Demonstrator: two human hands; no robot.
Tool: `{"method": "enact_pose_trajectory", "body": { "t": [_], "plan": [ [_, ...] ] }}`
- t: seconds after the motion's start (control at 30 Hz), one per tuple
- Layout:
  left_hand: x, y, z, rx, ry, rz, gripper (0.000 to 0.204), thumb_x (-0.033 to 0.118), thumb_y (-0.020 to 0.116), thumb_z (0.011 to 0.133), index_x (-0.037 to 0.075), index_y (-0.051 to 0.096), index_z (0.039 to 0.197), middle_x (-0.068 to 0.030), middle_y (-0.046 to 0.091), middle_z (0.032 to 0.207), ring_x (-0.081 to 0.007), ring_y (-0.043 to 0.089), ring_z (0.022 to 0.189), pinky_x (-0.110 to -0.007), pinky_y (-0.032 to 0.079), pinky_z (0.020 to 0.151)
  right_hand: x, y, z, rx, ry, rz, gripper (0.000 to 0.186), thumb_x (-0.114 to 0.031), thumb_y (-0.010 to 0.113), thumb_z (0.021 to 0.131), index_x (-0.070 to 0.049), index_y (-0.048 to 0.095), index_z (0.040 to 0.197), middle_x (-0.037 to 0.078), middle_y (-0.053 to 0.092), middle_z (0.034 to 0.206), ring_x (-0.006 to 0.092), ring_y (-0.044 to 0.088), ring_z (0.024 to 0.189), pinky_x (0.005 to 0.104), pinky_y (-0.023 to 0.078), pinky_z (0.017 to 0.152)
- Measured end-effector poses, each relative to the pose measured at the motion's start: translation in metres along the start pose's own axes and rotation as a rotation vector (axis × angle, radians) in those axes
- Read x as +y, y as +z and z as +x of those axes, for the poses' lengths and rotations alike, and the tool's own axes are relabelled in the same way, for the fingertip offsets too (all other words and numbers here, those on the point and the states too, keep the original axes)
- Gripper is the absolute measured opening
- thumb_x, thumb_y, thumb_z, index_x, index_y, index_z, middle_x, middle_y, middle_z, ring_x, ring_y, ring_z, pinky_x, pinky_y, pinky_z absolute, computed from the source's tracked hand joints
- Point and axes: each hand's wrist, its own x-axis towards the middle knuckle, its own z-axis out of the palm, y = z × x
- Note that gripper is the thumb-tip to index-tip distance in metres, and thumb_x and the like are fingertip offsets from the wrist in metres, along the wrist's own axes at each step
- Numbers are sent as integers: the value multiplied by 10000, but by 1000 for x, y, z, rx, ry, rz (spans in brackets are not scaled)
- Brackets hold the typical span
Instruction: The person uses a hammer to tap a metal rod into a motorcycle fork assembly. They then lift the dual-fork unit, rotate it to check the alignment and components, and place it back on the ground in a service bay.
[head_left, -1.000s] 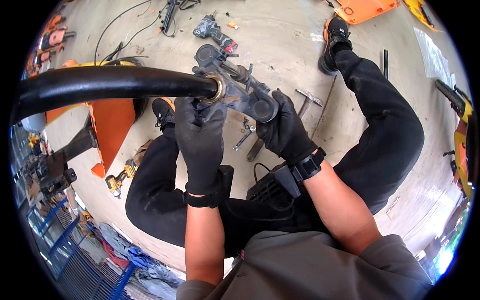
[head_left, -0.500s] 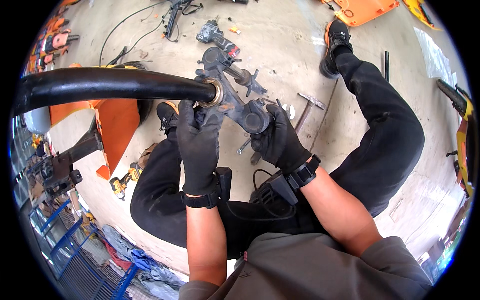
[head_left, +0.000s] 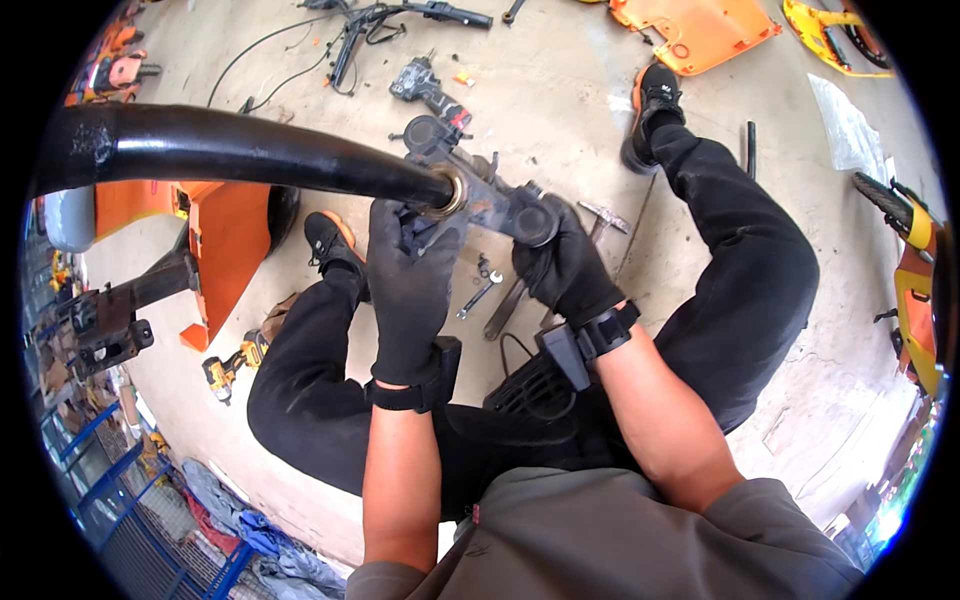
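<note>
A dark metal fork crown [head_left: 487, 207] with round clamp ends sits at the brass-coloured ring end of a thick black frame tube [head_left: 270, 158]. My left hand [head_left: 412, 275], in a black glove, is closed around the crown's underside, just below the ring; some of its fingertips are hidden. On the crown's right clamp end, my black-gloved right hand [head_left: 568, 268] grips with thumb and fingers. Part of a shaft beneath the crown is hidden by it.
A grey cordless impact driver [head_left: 428, 90] lies beyond the crown. On the floor are a hammer [head_left: 604, 220], a wrench [head_left: 481, 294] and a yellow power tool [head_left: 235, 366]. Orange body panels [head_left: 235, 255] stand left; blue metal racking [head_left: 110, 500] is at lower left.
The crown has tilted and turned a little, so less of the shaft behind it shows. Both hands stay on it. The whole view has shifted, and the wrench on the floor now shows fully.
</note>
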Motion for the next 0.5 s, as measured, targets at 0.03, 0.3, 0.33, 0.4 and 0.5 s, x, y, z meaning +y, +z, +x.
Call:
{"method": "enact_pose_trajectory", "body": {
  "t": [0.03, 0.3, 0.33, 0.4, 0.5],
  "plan": [
    [1, -2, -3, 4, -23, 46, 424, 2, 638, 866, -33, 491, 1262, -81, 611, 1114, -123, 589, 1005, -267, 476, 879, 6, -5, -4, 89, -66, -123, 382, -318, 395, 1033, -40, 534, 1255, 74, 666, 1111, 154, 674, 948, 280, 595, 752],
    [2, 7, -2, 7, -49, -130, 416, -8, 501, 919, -36, 440, 1329, -101, 582, 1162, -170, 592, 1035, -292, 477, 912, 32, -23, -3, 407, 3, -131, 291, -419, 450, 990, -146, 531, 929, 32, 566, 779, 181, 547, 673, 311, 461, 603],
    [1, 11, -1, 14, -71, -163, 420, -3, 498, 920, -33, 437, 1335, -102, 579, 1166, -168, 590, 1043, -296, 478, 916, 30, -17, -5, 429, -10, -152, 291, -417, 475, 979, -164, 513, 842, 34, 529, 708, 189, 505, 626, 318, 426, 582],
    [-5, 6, -4, 8, -125, -213, 406, 34, 491, 947, -27, 433, 1345, -92, 573, 1161, -157, 578, 1062, -305, 486, 917, 35, -9, -5, 422, -3, -117, 302, -422, 472, 979, -154, 506, 846, 47, 529, 705, 200, 502, 619, 328, 429, 586],
    [-8, 3, -8, 3, -217, -394, 361, 92, 468, 990, -25, 441, 1330, -90, 575, 1136, -149, 578, 1054, -300, 490, 913, 38, -4, -4, 433, 36, -113, 329, -445, 480, 969, -138, 522, 859, 70, 544, 716, 214, 513, 621, 347, 436, 594]
  ]
}}
